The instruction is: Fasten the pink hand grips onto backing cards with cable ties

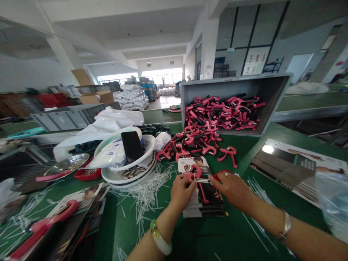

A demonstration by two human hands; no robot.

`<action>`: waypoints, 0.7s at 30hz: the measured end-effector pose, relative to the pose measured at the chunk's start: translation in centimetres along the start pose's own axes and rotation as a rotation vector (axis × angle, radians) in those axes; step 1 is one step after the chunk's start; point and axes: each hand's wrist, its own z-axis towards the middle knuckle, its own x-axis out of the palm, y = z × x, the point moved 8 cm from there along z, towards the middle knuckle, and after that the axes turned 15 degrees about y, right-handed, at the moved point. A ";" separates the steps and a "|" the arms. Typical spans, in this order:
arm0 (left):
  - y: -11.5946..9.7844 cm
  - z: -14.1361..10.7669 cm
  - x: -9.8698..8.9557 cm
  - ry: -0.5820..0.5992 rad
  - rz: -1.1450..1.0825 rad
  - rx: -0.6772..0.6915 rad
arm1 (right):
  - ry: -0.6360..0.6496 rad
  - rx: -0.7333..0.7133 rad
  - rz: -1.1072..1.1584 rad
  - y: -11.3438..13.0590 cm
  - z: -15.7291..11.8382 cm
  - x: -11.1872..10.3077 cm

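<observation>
In the middle of the bench, a pink hand grip (pixel 203 192) with a coiled spring look lies on a stack of printed cards (pixel 190 211). My left hand (pixel 181 190) is over the left side of the top card, fingers pinched on what looks like the end of a thin white cable tie (pixel 195 180). From the right, my right hand (pixel 231 189) holds scissors (pixel 203 180) with red handles. Their blades point left and reach my left fingertips beside the grip. My fingers partly hide the grip and the tie.
A grey crate (pixel 233 80) lies tipped, spilling many pink hand grips (pixel 201 139) onto the bench. Loose white cable ties (pixel 149 188) are scattered left of the cards. A phone (pixel 132 145) rests on stacked bowls. More cards (pixel 293 174) lie right; a carded grip (pixel 51 224) lies front left.
</observation>
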 end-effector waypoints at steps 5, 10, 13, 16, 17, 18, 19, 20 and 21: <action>0.7 0.2 -0.1 -0.016 -0.145 0.015 | -0.024 0.000 -0.020 0.6 0.4 0.0; 0.8 0.1 -0.3 -0.025 -0.265 0.001 | -0.015 0.046 -0.051 0.2 -0.6 0.7; 0.8 0.1 -0.2 -0.008 -0.277 0.001 | 0.000 0.051 -0.060 0.0 -0.4 0.8; 0.6 0.0 0.0 0.014 -0.257 0.017 | -0.001 0.005 -0.061 0.4 0.5 0.8; 0.5 0.0 0.0 0.018 -0.252 0.021 | -0.012 -0.008 -0.063 0.5 0.7 0.8; 0.5 0.0 0.0 0.021 -0.250 0.025 | -0.027 -0.018 -0.066 0.7 0.9 0.8; 0.5 0.0 0.0 0.026 -0.250 0.029 | -0.044 -0.025 -0.071 0.7 1.1 0.8; 0.5 0.0 0.0 0.033 -0.253 0.034 | -0.063 -0.027 -0.078 0.7 1.1 0.9; 0.4 0.0 0.0 0.035 -0.258 0.041 | -0.085 -0.028 -0.085 0.7 1.1 1.0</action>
